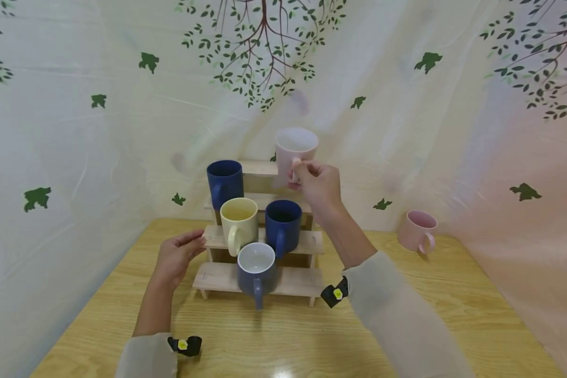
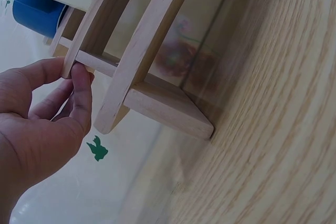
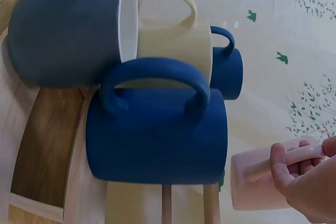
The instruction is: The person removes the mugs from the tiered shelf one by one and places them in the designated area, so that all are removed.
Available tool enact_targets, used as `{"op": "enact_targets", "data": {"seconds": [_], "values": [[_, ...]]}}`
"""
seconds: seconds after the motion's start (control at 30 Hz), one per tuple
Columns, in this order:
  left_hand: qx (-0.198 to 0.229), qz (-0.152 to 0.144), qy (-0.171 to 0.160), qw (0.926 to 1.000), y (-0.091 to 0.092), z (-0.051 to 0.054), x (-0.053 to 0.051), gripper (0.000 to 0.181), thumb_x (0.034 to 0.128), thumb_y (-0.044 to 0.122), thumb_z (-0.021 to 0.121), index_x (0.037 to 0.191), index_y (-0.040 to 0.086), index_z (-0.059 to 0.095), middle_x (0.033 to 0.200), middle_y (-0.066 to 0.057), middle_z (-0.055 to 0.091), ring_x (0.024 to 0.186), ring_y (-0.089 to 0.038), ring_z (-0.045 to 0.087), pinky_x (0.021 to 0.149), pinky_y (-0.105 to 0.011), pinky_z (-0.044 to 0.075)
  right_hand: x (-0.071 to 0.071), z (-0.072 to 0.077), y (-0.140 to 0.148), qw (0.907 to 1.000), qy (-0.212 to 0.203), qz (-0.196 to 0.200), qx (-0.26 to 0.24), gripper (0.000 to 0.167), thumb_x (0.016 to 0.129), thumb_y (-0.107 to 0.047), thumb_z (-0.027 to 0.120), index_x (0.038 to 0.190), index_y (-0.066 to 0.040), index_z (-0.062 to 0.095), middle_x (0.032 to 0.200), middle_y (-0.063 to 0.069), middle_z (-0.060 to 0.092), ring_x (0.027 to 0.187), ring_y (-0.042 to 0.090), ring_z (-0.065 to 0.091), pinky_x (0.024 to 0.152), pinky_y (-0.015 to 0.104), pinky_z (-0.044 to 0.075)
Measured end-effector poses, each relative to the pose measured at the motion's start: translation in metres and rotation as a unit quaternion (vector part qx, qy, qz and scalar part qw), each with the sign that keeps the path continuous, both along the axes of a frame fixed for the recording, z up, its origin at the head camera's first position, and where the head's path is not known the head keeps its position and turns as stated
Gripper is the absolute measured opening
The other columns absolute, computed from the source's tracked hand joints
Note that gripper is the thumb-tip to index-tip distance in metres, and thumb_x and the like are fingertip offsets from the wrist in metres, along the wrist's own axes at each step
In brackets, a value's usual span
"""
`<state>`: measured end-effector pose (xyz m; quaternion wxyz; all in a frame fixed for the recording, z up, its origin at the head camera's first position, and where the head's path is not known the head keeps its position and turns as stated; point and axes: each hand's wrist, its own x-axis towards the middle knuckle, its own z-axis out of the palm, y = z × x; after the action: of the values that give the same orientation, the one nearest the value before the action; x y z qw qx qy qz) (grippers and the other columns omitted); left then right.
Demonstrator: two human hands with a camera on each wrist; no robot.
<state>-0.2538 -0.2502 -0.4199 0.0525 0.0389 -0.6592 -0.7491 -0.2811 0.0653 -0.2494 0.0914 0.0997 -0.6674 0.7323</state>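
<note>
My right hand (image 1: 322,191) holds a pale pink mug (image 1: 283,157) by its handle, upright near the top step of a tiered wooden stand (image 1: 214,275). The right wrist view shows fingers curled round that handle. With thumb and fingers, my left hand (image 2: 47,114) pinches the left end of the stand's second step from below. A grey-blue mug (image 1: 251,278) with a white inside sits on the lowest step. Above it, a cream-yellow mug (image 1: 247,228) and a dark blue mug (image 1: 285,228) share the second step. Another dark blue mug (image 1: 228,186) stands higher, at the left.
A darker pink mug (image 1: 411,235) stands on the wooden table (image 1: 430,310) at the back right. Behind the stand hangs a pale curtain (image 1: 193,121) printed with branches and green leaves.
</note>
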Motion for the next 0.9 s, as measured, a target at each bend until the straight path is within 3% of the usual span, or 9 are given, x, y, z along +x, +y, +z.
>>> {"op": "enact_targets", "data": {"seconds": [0.37, 0.7, 0.9], "values": [[-0.012, 0.004, 0.000, 0.9999, 0.000, 0.003, 0.000, 0.047, 0.1023, 0.007, 0.063, 0.143, -0.012, 0.049, 0.128, -0.008, 0.061, 0.102, -0.006, 0.066, 0.097, -0.023, 0.057, -0.005, -0.001, 0.030, 0.9992, 0.034, -0.017, -0.013, 0.032, 0.105, -0.017, 0.062, 0.108, 0.015, 0.066, 0.093, 0.014, 0.063, 0.112, 0.037, 0.064, 0.087, 0.039, 0.064], [-0.010, 0.006, -0.003, 0.9999, 0.001, 0.004, 0.001, 0.046, 0.1024, 0.007, 0.063, 0.143, -0.012, 0.050, 0.126, -0.006, 0.063, 0.101, -0.006, 0.067, 0.096, -0.023, 0.057, -0.010, -0.007, 0.062, 0.9978, 0.043, -0.046, -0.019, 0.036, 0.103, -0.018, 0.064, 0.106, 0.018, 0.065, 0.092, 0.012, 0.063, 0.107, 0.030, 0.063, 0.088, 0.039, 0.063], [-0.013, 0.007, -0.007, 0.9999, 0.002, 0.004, 0.003, 0.046, 0.1029, 0.007, 0.062, 0.144, -0.011, 0.050, 0.132, -0.011, 0.060, 0.103, -0.006, 0.066, 0.097, -0.022, 0.057, -0.012, -0.014, 0.080, 0.9960, 0.042, -0.077, -0.016, 0.032, 0.102, -0.014, 0.064, 0.103, 0.018, 0.065, 0.090, 0.012, 0.063, 0.105, 0.029, 0.064, 0.087, 0.036, 0.063]]}}
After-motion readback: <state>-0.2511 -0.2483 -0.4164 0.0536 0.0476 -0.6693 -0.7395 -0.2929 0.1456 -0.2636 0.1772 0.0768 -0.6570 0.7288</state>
